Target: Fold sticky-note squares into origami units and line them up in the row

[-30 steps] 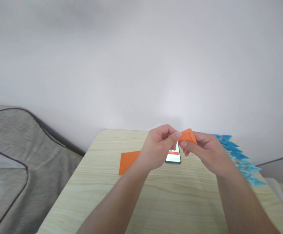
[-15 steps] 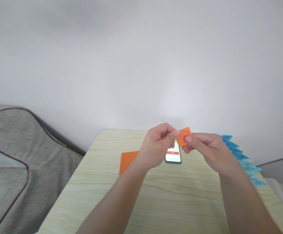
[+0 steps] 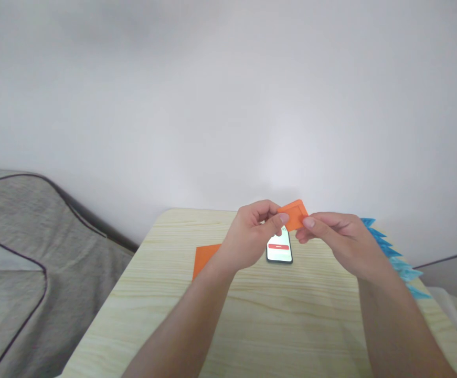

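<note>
Between my hands, above the far part of the table, is a small folded piece of orange paper [image 3: 294, 212] with crease lines on its face. My left hand [image 3: 255, 231] pinches its left side between thumb and fingers. At its lower right corner, the thumb and fingers of my right hand [image 3: 336, 239] grip the edge. A flat orange sheet [image 3: 204, 258] lies on the table, partly covered by my left forearm. Below the folded paper rests a phone [image 3: 279, 252] with its screen lit, its top end hidden behind my hands.
The light wood-grain table [image 3: 283, 320] stands against a white wall [image 3: 228, 105]. Several folded blue paper pieces [image 3: 403, 268] line its right edge, partly behind my right arm. A grey fabric-covered seat or couch [image 3: 74, 278] is on the left.
The folded orange paper has shifted slightly up and left, showing more of its face. My right thumb has slid from its middle toward the lower right corner.
</note>
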`<state>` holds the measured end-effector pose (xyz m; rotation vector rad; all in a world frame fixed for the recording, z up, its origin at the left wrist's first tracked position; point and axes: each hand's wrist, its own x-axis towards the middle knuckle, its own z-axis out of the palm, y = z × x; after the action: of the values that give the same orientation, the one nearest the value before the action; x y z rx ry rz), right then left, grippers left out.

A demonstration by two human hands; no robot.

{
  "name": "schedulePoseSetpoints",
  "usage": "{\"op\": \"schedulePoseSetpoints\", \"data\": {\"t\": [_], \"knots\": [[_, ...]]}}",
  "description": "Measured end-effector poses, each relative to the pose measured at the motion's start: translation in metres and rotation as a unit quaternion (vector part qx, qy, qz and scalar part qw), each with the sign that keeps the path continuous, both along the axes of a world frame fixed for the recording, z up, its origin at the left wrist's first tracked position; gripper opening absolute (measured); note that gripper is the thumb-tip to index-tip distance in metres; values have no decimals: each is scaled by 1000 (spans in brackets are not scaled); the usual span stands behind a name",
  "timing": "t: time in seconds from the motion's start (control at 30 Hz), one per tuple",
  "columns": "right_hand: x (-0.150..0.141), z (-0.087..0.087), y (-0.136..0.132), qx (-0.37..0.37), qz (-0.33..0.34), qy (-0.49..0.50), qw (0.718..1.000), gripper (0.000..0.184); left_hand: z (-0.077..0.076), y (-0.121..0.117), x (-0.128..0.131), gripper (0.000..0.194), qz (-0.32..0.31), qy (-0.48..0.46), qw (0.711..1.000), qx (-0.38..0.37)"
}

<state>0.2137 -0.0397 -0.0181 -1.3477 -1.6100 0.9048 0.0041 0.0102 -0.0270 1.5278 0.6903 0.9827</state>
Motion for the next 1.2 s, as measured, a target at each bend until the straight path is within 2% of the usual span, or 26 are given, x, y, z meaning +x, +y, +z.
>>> {"op": "schedulePoseSetpoints", "data": {"t": [0.37, 0.57, 0.67, 0.97, 1.03, 1.13, 1.2], "knots": [[-3, 5, -2, 37, -48, -26, 998, 30, 1, -2, 2, 23, 4, 3, 1000, 1], [-3, 0, 0, 24, -4, 16, 1000, 23, 1, -1, 3, 26, 3, -10, 1000, -5], [-2, 1, -1, 22, -5, 11, 1000, 22, 1, -2, 3, 24, 2, -12, 1000, -6], [-1, 0, -1, 43, -23, -21, 999, 22, 0, -4, 3, 19, 61, -21, 998, 21], [-3, -2, -1, 52, -22, -1, 998, 22, -1, -4, 4, 18, 70, -28, 997, 28], [-5, -4, 0, 86, -23, 38, 995, 31, -2, -5, 7, 16, 76, -31, 996, 36], [-5, -4, 0, 125, -30, 47, 991, 22, -2, -6, 9, 16, 73, -23, 996, 35]]}}
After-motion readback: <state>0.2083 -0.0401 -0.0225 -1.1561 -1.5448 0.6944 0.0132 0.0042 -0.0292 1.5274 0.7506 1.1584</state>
